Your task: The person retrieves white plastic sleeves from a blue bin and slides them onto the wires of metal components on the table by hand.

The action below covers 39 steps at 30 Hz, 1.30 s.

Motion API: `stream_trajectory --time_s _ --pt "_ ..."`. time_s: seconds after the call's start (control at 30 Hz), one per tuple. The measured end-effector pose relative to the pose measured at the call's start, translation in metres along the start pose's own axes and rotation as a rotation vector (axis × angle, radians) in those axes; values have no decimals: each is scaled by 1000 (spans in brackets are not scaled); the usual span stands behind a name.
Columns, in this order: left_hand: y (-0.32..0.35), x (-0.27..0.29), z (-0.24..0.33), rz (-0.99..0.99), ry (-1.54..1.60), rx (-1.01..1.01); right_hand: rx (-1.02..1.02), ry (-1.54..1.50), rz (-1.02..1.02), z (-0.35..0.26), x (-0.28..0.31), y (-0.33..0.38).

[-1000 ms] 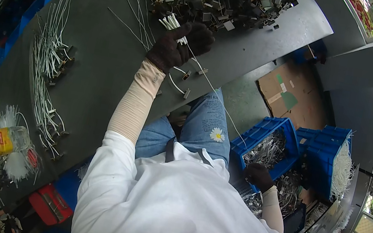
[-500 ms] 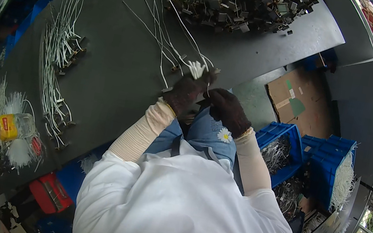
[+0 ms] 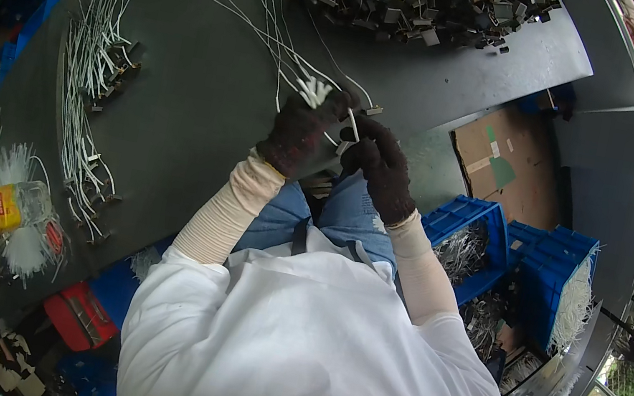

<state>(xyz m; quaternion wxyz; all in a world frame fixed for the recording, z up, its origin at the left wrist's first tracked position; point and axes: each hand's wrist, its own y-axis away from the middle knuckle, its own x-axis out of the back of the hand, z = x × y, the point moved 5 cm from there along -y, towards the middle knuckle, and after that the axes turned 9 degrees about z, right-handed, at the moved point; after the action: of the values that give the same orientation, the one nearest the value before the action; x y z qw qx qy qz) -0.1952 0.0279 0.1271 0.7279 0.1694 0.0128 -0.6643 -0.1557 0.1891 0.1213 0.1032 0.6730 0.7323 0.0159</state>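
My left hand [image 3: 295, 137], in a dark knit glove, is closed around a bunch of short white sleeves [image 3: 314, 92] whose ends fan out above the fingers. Close beside it, my right hand [image 3: 386, 172], gloved alike, pinches at a small metal-ended part [image 3: 345, 147]. A single white sleeve [image 3: 354, 125] stands between the two hands, apparently on that part's lead. Several long thin wires [image 3: 266, 28] lie on the dark table beyond my left hand. One small metal piece [image 3: 373, 110] shows at a wire's end near my fingertips. Much of the grip is hidden by the gloves.
A big pile of small metal parts with leads [image 3: 419, 4] covers the table's far side. Wired parts lie in a row [image 3: 90, 90] at left, near a clear bottle with a yellow label [image 3: 14, 208]. Blue crates [image 3: 543, 263] stand at right, beside flattened cardboard [image 3: 502, 159].
Both hands have risen slightly, the left also shifting leftward. A white sleeve now shows upright between them, where only a thin wire showed before. The view has shifted a little.
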Motion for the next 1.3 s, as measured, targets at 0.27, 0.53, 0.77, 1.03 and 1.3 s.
stream_trajectory --time_s 0.27,0.53,0.77,1.03,1.3 --pt "-42 50 -25 299 -559 -29 -52 131 45 -3 -3 -39" --pt "-41 37 -13 159 -30 135 657 1040 606 -76 66 -149" --pt "-65 -52 -33 -210 121 348 464 1101 513 -63 92 -123" --pt "-90 -142 -63 -220 662 495 -330 604 177 4 147 66" --pt "-112 -131 -65 -268 655 450 -461 788 98 96 246 259"
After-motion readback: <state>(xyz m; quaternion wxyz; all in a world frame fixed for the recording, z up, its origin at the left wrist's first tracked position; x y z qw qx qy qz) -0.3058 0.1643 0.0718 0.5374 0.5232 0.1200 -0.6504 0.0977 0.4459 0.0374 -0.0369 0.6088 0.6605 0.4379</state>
